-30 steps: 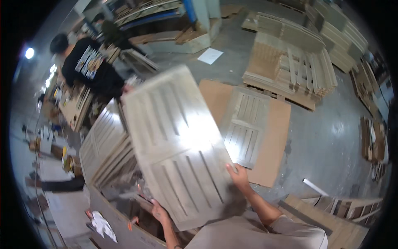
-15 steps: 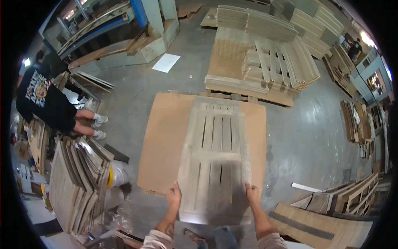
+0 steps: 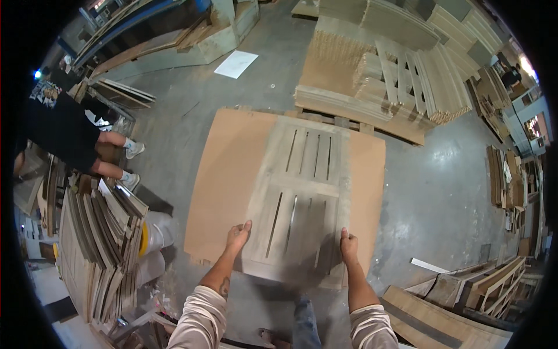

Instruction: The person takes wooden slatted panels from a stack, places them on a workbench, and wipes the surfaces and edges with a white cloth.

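Note:
A greyish-brown wooden door panel (image 3: 296, 181) with dark slots in two rows lies or hovers over a brown cardboard sheet (image 3: 218, 157); whether it touches the sheet I cannot tell. My left hand (image 3: 238, 237) grips the panel's left edge near its close end, thumb on top. On the opposite edge, my right hand (image 3: 349, 245) holds it in the same way. The fingers under the panel are hidden. The panel's near end sticks out past the sheet, above my legs.
Beyond the sheet, a pallet (image 3: 343, 121) bears stacked wooden panels (image 3: 401, 75). Leaning panels (image 3: 99, 250) and a white bucket (image 3: 158, 234) stand at the left, near a person in black (image 3: 67, 128). Boards (image 3: 442, 317) lie at the lower right; a white sheet (image 3: 236, 64) is on the floor.
My hands and the panel have shifted away from me, up in the picture. The view has tilted and moved slightly. Both hands still grip the panel's edges.

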`<state>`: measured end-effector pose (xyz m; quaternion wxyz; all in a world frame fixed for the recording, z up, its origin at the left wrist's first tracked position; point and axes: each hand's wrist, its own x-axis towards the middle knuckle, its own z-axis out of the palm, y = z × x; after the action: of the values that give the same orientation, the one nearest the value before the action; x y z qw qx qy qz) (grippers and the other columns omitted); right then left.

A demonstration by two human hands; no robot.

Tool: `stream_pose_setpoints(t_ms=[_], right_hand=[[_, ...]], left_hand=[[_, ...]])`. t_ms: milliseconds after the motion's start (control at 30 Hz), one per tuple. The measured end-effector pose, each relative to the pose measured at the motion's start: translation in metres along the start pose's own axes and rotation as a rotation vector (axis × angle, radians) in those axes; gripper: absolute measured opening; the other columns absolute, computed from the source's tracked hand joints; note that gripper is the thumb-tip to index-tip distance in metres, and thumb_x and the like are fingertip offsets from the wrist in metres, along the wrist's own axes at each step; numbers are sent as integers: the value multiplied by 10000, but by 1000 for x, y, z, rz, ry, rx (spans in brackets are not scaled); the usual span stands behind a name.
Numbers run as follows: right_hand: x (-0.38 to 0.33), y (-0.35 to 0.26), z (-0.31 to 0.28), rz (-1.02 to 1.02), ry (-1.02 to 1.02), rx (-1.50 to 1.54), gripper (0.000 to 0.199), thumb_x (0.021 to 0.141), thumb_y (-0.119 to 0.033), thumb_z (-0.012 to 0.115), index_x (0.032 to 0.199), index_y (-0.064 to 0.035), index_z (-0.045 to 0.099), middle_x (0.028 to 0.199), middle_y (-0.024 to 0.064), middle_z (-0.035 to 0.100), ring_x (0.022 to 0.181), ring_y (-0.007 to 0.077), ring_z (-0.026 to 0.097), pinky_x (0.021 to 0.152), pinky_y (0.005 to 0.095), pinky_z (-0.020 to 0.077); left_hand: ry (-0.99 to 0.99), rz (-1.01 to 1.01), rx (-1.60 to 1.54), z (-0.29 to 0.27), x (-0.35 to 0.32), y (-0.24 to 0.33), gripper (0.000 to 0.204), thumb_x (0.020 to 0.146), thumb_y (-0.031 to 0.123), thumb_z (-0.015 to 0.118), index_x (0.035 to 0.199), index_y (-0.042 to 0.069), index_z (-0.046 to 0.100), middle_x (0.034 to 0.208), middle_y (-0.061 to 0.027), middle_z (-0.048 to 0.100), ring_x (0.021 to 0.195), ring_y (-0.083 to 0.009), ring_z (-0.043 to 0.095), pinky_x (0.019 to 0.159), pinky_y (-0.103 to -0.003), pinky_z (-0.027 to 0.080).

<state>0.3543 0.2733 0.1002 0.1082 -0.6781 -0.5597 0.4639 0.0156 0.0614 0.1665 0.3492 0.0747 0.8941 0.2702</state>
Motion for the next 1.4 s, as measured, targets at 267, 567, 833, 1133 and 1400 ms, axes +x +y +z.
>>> stream_pose_setpoints(t_ms=[267, 567, 833, 1133, 1400], right_hand=[[-28, 76, 12, -210, -53, -463, 530, 883, -413, 607, 1075, 81, 635, 792, 164, 670, 795, 242, 653, 733, 376, 500], [-216, 236, 65, -851, -735, -1111, 51, 738, -168, 677, 743, -122, 697, 691, 70, 674, 655, 244, 658, 579, 437, 514], [-337, -3, 148, -56, -792, -201, 52, 744, 33, 582, 760, 22, 630, 687, 116, 629, 567, 195, 628, 465, 306, 513], [-464, -196, 297, -1077, -915, -783, 278, 843, -205, 613, 793, 66, 652, 690, 189, 658, 595, 300, 649, 568, 407, 505], [-735, -389, 432, -1931, -856, -376, 545, 822, -131, 656, 1313, -18, 448, 1334, 189, 470, 1230, 358, 434, 1031, 484, 332]], left_hand=[[-309, 156, 411, -3, -63, -82, 690, 917, 592, 420, 1345, 57, 501, 1350, -193, 519, 1267, -374, 461, 1076, -399, 354], [-383, -108, 191, -82, -430, -339, 337, 955, 354, 428, 1040, 88, 618, 876, -145, 662, 864, -353, 627, 767, -498, 473], [17, -437, -354, -181, -530, -427, 427, 912, 403, 569, 914, -13, 667, 798, -163, 665, 702, -296, 634, 656, -415, 495], [568, -542, -1124, -222, -466, -443, 511, 902, 467, 575, 1005, -25, 669, 829, -137, 677, 791, -197, 642, 709, -332, 493], [723, -484, -1299, -266, -359, -496, 647, 850, 559, 625, 1054, -54, 662, 930, -156, 683, 847, -240, 654, 806, -375, 505]])
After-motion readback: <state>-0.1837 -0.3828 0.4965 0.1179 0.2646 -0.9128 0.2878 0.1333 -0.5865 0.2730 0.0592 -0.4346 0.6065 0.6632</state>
